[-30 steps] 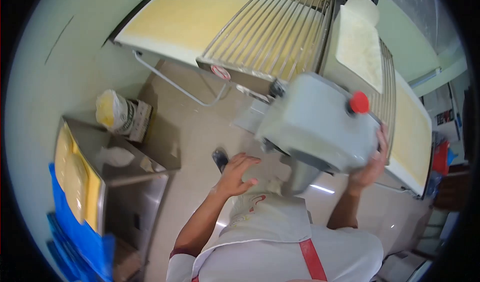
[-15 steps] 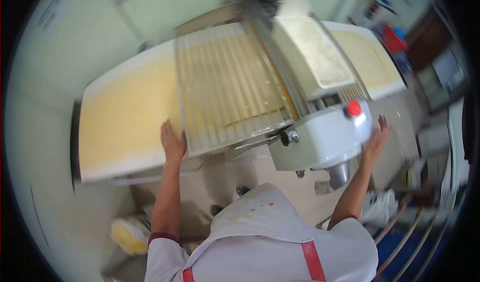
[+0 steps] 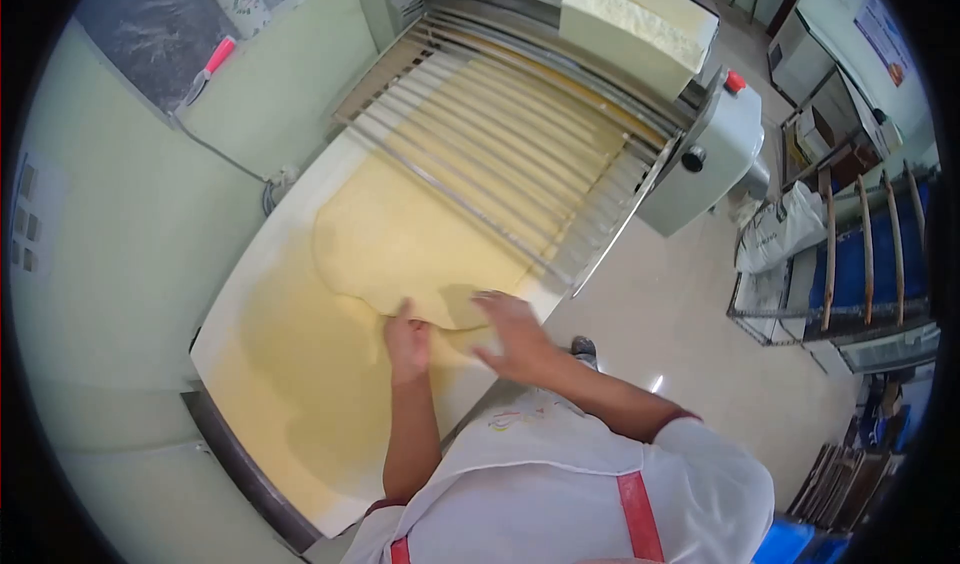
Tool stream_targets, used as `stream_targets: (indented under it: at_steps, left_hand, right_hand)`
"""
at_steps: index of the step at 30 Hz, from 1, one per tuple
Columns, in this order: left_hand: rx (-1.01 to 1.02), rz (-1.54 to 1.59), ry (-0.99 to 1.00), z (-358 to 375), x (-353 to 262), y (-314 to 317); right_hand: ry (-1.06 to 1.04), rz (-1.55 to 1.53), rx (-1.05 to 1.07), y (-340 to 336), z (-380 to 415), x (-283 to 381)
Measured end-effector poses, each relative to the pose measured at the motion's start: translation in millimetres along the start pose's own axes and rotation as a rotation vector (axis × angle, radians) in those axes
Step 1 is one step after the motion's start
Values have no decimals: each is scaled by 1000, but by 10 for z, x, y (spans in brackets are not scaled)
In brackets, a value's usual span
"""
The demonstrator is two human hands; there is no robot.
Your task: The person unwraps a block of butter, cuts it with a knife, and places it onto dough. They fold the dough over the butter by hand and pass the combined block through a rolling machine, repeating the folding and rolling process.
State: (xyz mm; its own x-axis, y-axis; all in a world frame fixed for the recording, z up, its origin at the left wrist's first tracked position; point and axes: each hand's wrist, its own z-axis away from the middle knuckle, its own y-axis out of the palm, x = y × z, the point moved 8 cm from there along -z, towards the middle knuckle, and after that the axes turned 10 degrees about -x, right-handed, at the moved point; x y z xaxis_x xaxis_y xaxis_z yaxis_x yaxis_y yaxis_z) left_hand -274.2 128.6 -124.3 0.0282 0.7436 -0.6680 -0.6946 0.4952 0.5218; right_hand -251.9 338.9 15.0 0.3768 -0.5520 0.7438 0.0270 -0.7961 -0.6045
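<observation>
A wide sheet of pale yellow dough (image 3: 410, 229) lies on the white conveyor belt (image 3: 225, 309) of a dough sheeter, its far part under a metal bar guard (image 3: 480, 159). At the dough's near edge, my left hand (image 3: 408, 349) has its fingers closed on the rim, some of them hidden beneath it. Just to the right is my right hand (image 3: 515, 339), fingers apart, reaching over the same edge with its fingertips above the dough. Between the hands the rim looks slightly raised.
The sheeter's grey housing (image 3: 705, 149) with a red button (image 3: 736, 82) stands at the right, below a flour-dusted white tray (image 3: 640, 29). A pink-handled tool (image 3: 215, 59) is at the left wall. Beyond the tiled floor stands a rack with wooden bars (image 3: 865, 249).
My view has turned left. The dough's near edge has come out from under the guard onto the belt. My right hand has left the machine's side and joined my left at the dough.
</observation>
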Motion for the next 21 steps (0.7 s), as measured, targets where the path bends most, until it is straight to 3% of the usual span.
stream_targets:
  at_steps: [1,5,8,12,14,15,16,19,20,21]
  left_hand:
    - [-24,-124,-101,225,-18,-17]
    - [-55,-155,-28,448,-556,-330]
    - [53,-29,-187,337,-806,-853]
    - [-127,-122,-10,-298,-1547,-1874]
    - [-161,-332,0,-522,-2002,-2037]
    - [-275,-589,109,-505,-2274,-2084]
    - [-382,-849,224,-445,-2573,-2022]
    - [-146,-1252,633,-132,-3249,-1188]
    - [-267,-1482,654,173,-3384,-643]
    - [-85,-1495,779,161,-3517,-348]
  right_hand:
    - [-56,131,50,419,9,150]
    - [-130,398,105,1043,-10,401]
    - [-94,254,247,1329,189,391]
    - [-182,167,432,1766,288,687]
    - [-180,127,647,1877,288,925]
    - [-199,36,626,1949,295,984]
    - [-217,-56,596,2040,321,1029]
    - [-197,-311,546,1926,96,1156]
    - [-178,-396,554,1759,23,1191]
    - [-143,-512,490,1516,-80,1167]
